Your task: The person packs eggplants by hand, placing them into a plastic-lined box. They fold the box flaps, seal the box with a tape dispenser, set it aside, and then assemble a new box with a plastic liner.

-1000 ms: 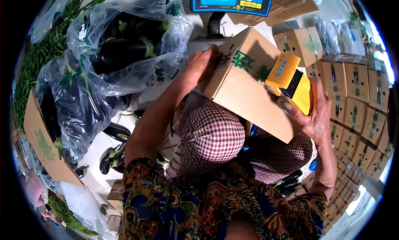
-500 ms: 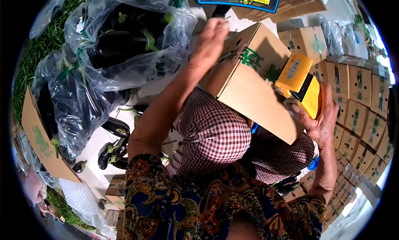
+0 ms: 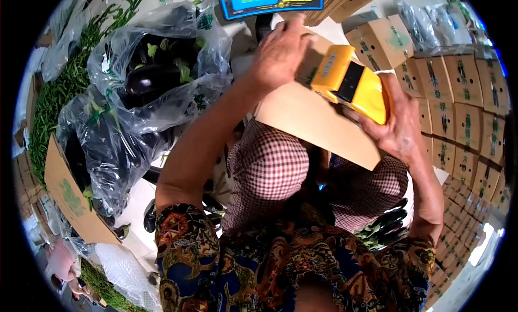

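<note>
My right hand is wrapped around a yellow tape dispenser, tilted over the upper part of a cardboard box. The box leans against my knees in checked trousers, its plain side facing me. At the far left corner of the box is my left hand, fingers stretched out and holding nothing. Whether its palm touches the cardboard is hidden. The dispenser covers part of the box top, and I cannot make out the tape's end.
A blue digital scale stands beyond my left hand. Eggplants fill an open plastic bag at left, beside long green peppers. Stacked cartons line the right. A person is at the lower left.
My right hand has carried the tape dispenser left and up over the box. My left hand has shifted slightly right, onto the box's corner area. The view has turned, so the scale appears farther left.
</note>
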`<state>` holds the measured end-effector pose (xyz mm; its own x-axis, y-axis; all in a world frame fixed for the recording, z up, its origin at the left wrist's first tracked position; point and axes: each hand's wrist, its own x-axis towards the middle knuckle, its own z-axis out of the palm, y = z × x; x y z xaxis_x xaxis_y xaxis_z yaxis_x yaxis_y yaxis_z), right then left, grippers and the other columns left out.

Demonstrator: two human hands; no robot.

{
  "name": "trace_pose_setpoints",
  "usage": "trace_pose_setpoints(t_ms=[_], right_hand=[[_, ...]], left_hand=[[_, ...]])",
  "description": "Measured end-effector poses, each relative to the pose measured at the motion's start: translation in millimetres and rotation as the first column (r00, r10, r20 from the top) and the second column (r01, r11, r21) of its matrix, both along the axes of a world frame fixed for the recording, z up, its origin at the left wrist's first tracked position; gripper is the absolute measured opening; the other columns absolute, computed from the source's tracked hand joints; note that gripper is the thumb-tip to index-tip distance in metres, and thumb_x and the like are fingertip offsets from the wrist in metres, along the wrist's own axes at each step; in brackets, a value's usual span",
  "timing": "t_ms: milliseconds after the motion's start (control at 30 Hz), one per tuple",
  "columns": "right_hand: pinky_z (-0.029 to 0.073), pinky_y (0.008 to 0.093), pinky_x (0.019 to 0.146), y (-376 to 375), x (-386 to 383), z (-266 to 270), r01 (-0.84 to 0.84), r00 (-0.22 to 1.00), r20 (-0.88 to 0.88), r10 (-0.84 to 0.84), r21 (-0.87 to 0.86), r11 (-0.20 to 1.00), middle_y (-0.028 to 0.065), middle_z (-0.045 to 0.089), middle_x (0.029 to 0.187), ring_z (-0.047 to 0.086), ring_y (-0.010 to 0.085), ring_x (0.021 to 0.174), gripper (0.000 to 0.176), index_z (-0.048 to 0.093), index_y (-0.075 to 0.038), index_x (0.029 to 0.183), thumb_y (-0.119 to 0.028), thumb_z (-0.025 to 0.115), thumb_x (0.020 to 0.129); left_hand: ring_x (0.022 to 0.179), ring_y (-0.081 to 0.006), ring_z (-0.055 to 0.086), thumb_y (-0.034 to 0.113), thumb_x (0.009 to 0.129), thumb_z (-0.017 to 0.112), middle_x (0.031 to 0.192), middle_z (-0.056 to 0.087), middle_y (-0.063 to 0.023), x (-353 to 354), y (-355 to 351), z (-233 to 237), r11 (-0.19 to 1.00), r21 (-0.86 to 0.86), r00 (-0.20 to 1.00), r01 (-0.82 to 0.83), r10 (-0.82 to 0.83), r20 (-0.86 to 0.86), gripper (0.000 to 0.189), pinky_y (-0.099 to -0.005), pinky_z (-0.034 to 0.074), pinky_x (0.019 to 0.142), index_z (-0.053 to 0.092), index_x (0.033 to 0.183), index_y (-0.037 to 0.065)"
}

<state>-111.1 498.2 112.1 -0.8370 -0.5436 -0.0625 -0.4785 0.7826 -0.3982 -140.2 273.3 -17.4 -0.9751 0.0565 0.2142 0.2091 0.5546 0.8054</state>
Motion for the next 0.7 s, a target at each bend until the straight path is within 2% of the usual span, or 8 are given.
trace_pose_setpoints(t_ms=[33,100,133,233,333,367,467,700], right_hand=[[0.057,0.0404,0.061,0.2,-0.1,2.3,-0.055,0.998,-0.035,0.055,0.007,0.998,0.0211,0.065,0.077,0.067,0.0325,0.064,0.053,0.048,-0.001,0.108,-0.038,0.072,0.077],[0.057,0.0386,0.056,8.4,-2.6,8.6,-0.16,0.983,-0.089,0.163,0.041,0.986,0.0188,0.064,0.069,0.067,0.0319,0.06,0.051,0.05,-0.003,0.108,-0.036,0.073,0.078],[0.056,0.0387,0.056,13.4,-1.6,9.6,-0.165,0.981,-0.098,0.168,0.045,0.985,0.0184,0.064,0.067,0.067,0.0317,0.059,0.05,0.05,-0.003,0.107,-0.037,0.073,0.078],[0.056,0.0389,0.055,32.4,0.5,10.4,-0.2,0.966,-0.143,0.213,0.102,0.975,0.016,0.063,0.066,0.065,0.0303,0.058,0.049,0.05,-0.004,0.107,-0.039,0.071,0.079],[0.057,0.0388,0.056,65.1,3.9,7.2,-0.165,0.974,-0.141,0.178,0.095,0.982,0.0141,0.062,0.068,0.065,0.0288,0.06,0.048,0.05,-0.005,0.105,-0.042,0.069,0.08],[0.056,0.0383,0.055,78.8,6.7,8.3,-0.124,0.985,-0.108,0.133,0.085,0.989,0.012,0.061,0.069,0.064,0.0263,0.059,0.046,0.049,-0.006,0.102,-0.043,0.067,0.081],[0.053,0.0382,0.055,126.0,18.8,4.4,-0.078,0.983,-0.155,0.1,0.138,0.987,0.0116,0.059,0.067,0.061,0.0237,0.057,0.047,0.048,-0.007,0.103,-0.043,0.068,0.08],[0.052,0.0427,0.066,197.9,43.6,-19.5,0.101,0.995,0.016,-0.103,0.078,0.992,0.016,0.062,0.077,0.064,0.0326,0.073,0.052,0.049,-0.008,0.108,-0.041,0.071,0.075]], left_hand=[[0.111,-0.0453,0.052,0.033,0.096,0.047,0.126,0.045,-0.0318,1.4,0.4,7.4,0.977,-0.211,0.999,0.026,-0.018,0.041,0.058,-0.0523,0.041,0.094,0.025,0.141,0.002],[0.096,-0.0433,0.061,0.033,0.092,0.052,0.101,0.059,-0.0308,2.7,-3.1,-2.1,0.99,-0.137,0.994,0.026,-0.039,-0.099,0.058,-0.053,0.048,0.082,0.033,0.136,0.0],[0.089,-0.0427,0.063,0.034,0.091,0.054,0.092,0.063,-0.0284,-0.9,-3.9,-2.3,0.998,-0.052,0.999,0.031,-0.033,-0.038,0.058,-0.0526,0.05,0.078,0.036,0.134,0.0],[0.08,-0.0424,0.065,0.036,0.09,0.053,0.079,0.065,-0.0251,-1.0,-3.1,6.5,0.97,-0.243,0.999,-0.001,0.014,0.05,0.056,-0.0497,0.052,0.073,0.04,0.133,0.002],[0.075,-0.0426,0.065,0.039,0.091,0.05,0.082,0.066,-0.0258,-3.4,5.7,3.9,0.832,-0.532,0.987,-0.16,0.151,-0.061,0.055,-0.0503,0.053,0.07,0.04,0.134,0.005],[0.076,-0.0428,0.065,0.041,0.092,0.047,0.081,0.066,-0.0258,-8.3,-2.9,-10.6,0.835,-0.54,0.991,-0.104,0.044,-0.123,0.053,-0.0507,0.053,0.071,0.044,0.132,0.007],[0.081,-0.0432,0.064,0.042,0.092,0.046,0.083,0.065,-0.0278,-5.2,1.2,2.2,0.882,-0.455,0.992,-0.122,0.12,-0.033,0.05,-0.0509,0.052,0.075,0.047,0.13,0.009],[0.089,-0.0454,0.062,0.044,0.094,0.047,0.096,0.065,-0.026,-11.4,-9.6,-10.8,0.905,-0.41,0.991,-0.115,0.076,-0.111,0.049,-0.0512,0.049,0.078,0.048,0.132,0.013]])
